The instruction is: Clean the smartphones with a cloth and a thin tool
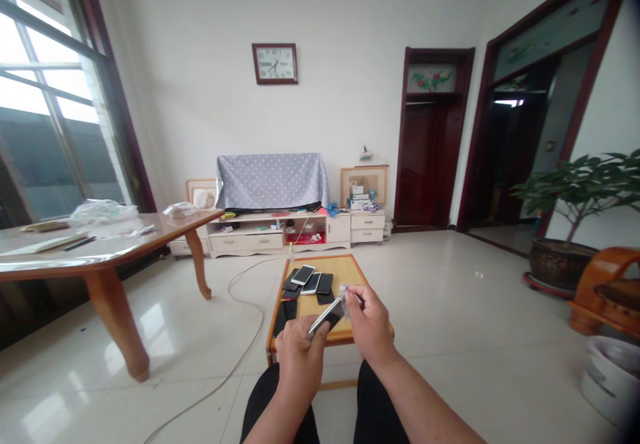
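My left hand [301, 349] is closed on the near end of a smartphone [331, 317] with a silver edge. The phone is tilted, its dark face turned toward the lower right. At its far end my right hand [371, 326] is closed, pinching a small whitish, crumpled piece [344, 293] against the phone; whether that is cloth or film I cannot tell. Just beyond both hands, several smartphones lie on the small wooden table [350, 269]. Among them are a white-framed phone [303, 275], another white-framed phone [311, 284] and a black phone [325, 284], some overlapping.
My knees flank the small table's near side. To the left stands a larger wooden table [165, 229] with plastic bags [103, 212] on it. A thin cable [261, 317] crosses the floor. On the right are a potted plant [563, 257], a wooden chair [607, 291] and a white bucket [611, 377].
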`<state>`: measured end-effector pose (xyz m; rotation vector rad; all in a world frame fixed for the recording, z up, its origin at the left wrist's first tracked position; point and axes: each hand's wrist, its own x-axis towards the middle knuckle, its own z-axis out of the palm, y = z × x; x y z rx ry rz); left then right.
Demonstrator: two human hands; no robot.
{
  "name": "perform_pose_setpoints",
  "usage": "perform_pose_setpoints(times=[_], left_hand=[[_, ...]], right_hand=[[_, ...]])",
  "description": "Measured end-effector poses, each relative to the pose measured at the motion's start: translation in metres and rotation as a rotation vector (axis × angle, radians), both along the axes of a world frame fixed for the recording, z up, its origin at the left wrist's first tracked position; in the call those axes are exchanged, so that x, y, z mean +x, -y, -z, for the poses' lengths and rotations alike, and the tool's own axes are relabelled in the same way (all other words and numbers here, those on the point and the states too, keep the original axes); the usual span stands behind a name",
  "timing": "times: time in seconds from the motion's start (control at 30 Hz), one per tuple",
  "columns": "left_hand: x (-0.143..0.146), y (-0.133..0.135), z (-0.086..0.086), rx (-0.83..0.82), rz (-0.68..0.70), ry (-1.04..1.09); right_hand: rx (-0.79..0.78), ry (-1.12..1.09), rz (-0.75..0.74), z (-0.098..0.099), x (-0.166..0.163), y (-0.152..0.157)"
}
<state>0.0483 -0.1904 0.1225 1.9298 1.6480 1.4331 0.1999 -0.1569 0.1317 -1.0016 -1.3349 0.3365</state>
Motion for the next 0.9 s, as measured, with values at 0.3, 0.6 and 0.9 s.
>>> perform_pose_setpoints(times=[0.3,0.6,0.9], left_hand=[[0.002,-0.004,-0.008,-0.220,0.277,0.765],[0.006,0.001,-0.018,-0.259,0.279,0.907],[0.010,0.000,-0.022,-0.241,0.333,0.972]], right_hand=[[0.066,0.287,0.006,0.015,-0.005,0.010],[0.115,0.436,0.024,0.009,-0.008,0.019],[0.087,0.347,0.147,-0.012,0.003,0.013]])
